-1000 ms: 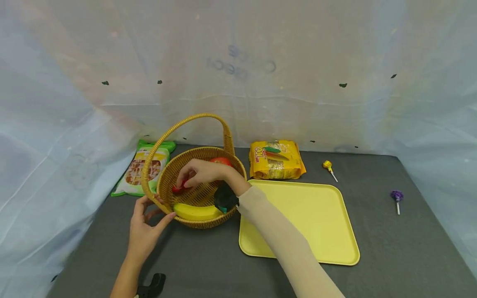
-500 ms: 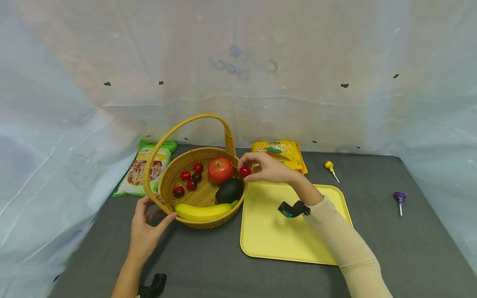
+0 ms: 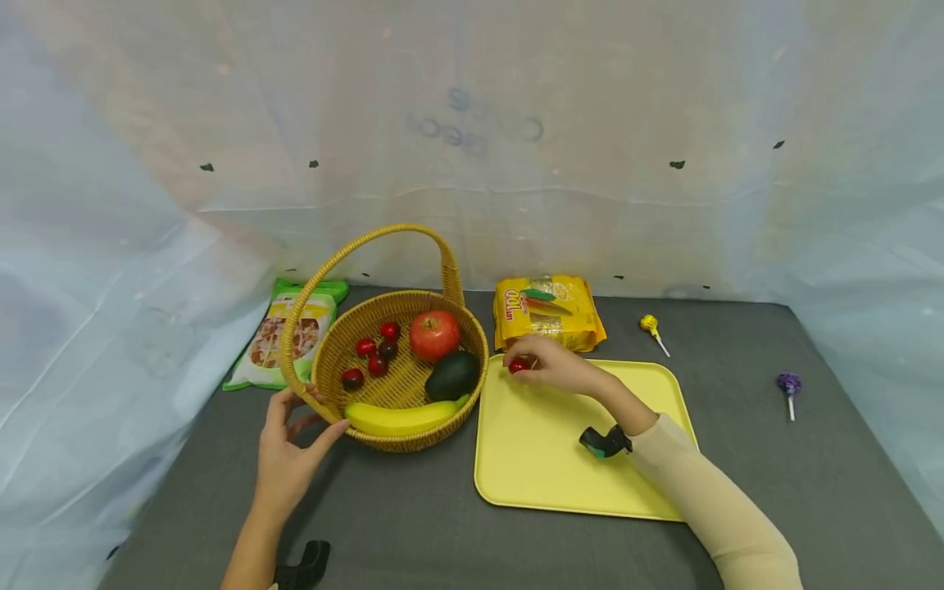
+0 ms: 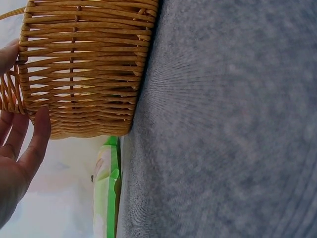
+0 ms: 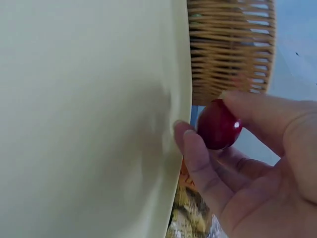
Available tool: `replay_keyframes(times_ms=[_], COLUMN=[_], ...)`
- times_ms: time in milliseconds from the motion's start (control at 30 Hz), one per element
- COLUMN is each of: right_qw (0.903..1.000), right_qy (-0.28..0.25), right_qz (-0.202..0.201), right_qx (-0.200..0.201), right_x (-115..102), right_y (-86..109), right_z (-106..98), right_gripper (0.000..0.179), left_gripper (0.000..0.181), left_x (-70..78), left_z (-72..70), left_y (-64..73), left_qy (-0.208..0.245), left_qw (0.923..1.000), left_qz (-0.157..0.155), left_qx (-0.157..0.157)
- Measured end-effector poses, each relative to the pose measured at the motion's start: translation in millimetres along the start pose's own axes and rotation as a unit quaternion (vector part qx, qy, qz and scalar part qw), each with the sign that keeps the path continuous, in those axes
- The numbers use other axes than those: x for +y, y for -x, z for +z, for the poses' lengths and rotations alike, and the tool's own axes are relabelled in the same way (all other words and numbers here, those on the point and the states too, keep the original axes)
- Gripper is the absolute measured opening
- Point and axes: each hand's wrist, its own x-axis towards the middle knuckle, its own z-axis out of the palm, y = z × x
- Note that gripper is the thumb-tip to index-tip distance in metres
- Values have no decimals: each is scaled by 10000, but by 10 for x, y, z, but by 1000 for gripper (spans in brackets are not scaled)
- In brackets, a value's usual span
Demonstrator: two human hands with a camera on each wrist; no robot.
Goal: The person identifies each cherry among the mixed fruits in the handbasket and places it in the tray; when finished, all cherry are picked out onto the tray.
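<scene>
A wicker basket [image 3: 401,445] with a tall handle holds several cherries [image 3: 378,365], a red apple [image 3: 435,335], a dark green avocado [image 3: 452,376] and a banana [image 3: 401,419]. At its near left rim, where the handle joins, my left hand [image 3: 283,455] grips the basket between thumb and fingers. My right hand [image 3: 553,365] pinches a dark red cherry [image 5: 219,125] between thumb and fingertips, over the far left corner of the yellow tray [image 3: 575,459]. In the left wrist view the basket's side [image 4: 89,69] fills the upper left.
Behind the tray lies a yellow snack bag [image 3: 549,315]. A green and white bag [image 3: 288,336] sits left of the basket. To the right are a yellow lollipop [image 3: 651,326] and a purple lollipop [image 3: 789,385]. A plastic sheet [image 3: 472,164] hangs behind the table.
My right hand has come out of the basket with a cherry, crossed its right rim and moved right over the tray. The left hand stays on the basket.
</scene>
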Motion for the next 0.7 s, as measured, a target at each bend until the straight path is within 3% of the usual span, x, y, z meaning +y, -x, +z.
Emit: replay_keyframes(times_ms=[100, 267, 700], right_qw=[9986, 9956, 9953], right_qy=[499, 929, 966], right_qz=[-144, 87, -32], right_qx=[-39, 68, 9], right_x=[-10, -18, -22], right_y=[-35, -56, -14], right_z=[43, 96, 146], right_gripper=[22, 26, 18], left_gripper=[72, 72, 75], left_x=[12, 20, -30], left_z=[11, 15, -6], left_y=[-2, -1, 0], left_qy=[-39, -18, -16], left_qw=[10000, 10000, 10000], left_qz=[-17, -40, 4], left_qx=[60, 43, -51])
